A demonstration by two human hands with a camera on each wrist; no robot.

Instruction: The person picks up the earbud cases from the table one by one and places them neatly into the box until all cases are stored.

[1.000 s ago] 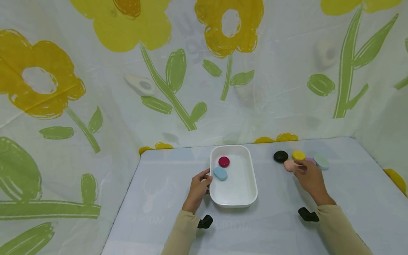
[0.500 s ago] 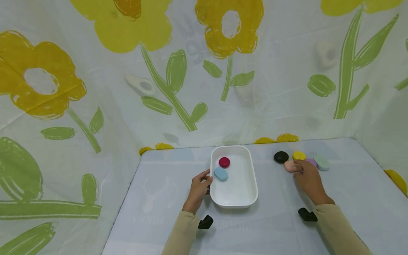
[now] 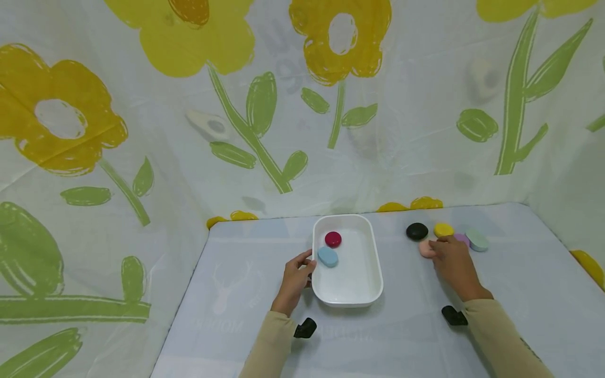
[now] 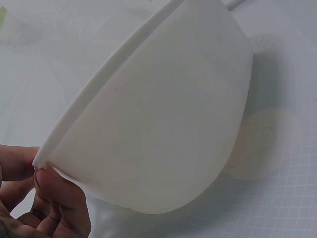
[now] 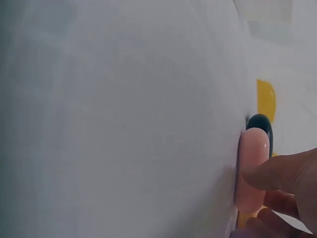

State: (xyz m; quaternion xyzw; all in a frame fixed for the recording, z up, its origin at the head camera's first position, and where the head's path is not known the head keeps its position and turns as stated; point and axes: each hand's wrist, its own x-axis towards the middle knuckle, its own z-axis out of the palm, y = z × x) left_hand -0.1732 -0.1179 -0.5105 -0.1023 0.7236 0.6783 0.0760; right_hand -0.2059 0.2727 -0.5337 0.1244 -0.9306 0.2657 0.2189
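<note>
- Pinching the pink pebble, the right hand was seen just beside the black pebble.
- The white tray was gripped at its left rim by the left hand; bare table lay further left.

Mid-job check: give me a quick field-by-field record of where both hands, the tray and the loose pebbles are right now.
left hand: grips the white tray by its left rim
tray contents: red pebble, blue pebble
right hand: fingers on the pink pebble, grip unclear
loose on table: black pebble, yellow pebble, purple pebble, green pebble
table: pale cloth cover
</note>
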